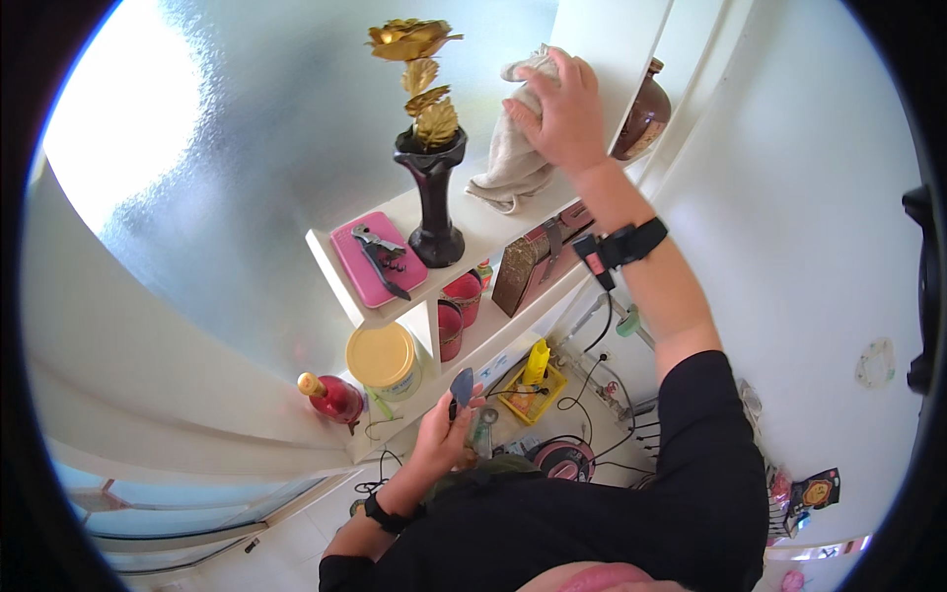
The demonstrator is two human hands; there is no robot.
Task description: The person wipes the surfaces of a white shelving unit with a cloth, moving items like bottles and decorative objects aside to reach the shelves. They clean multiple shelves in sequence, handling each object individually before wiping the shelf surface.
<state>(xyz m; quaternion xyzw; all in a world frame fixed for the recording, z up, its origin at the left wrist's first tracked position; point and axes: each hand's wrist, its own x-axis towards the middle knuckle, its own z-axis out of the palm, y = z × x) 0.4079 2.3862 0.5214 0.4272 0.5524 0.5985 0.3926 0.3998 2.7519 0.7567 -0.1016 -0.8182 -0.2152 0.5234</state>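
My right hand [568, 118] is up on the shelf unit, fingers curled over the upper part of a pale grey cloth [512, 152]. The cloth's lower end drapes onto the white shelf board [484, 218], beside an upright white panel. Lower down, my left hand [442, 436] holds a small tool [462, 386] with a dark grey-blue, pointed flat head and a black handle; its exact kind is unclear. To the left of the cloth stands a dark vase [435, 200] with a gold artificial rose [413, 38]. A corkscrew [379, 259] lies on a pink case [362, 277] by the board's end.
A brown bottle [644, 118] sits behind the panel. Below are a tin with a yellow lid [381, 355], a red bottle [336, 398], red pots [450, 329] and a brown box [529, 266]. On the floor are a yellow basket [533, 403] and loose cables [584, 403]. Frosted glass [296, 111] backs the shelf.
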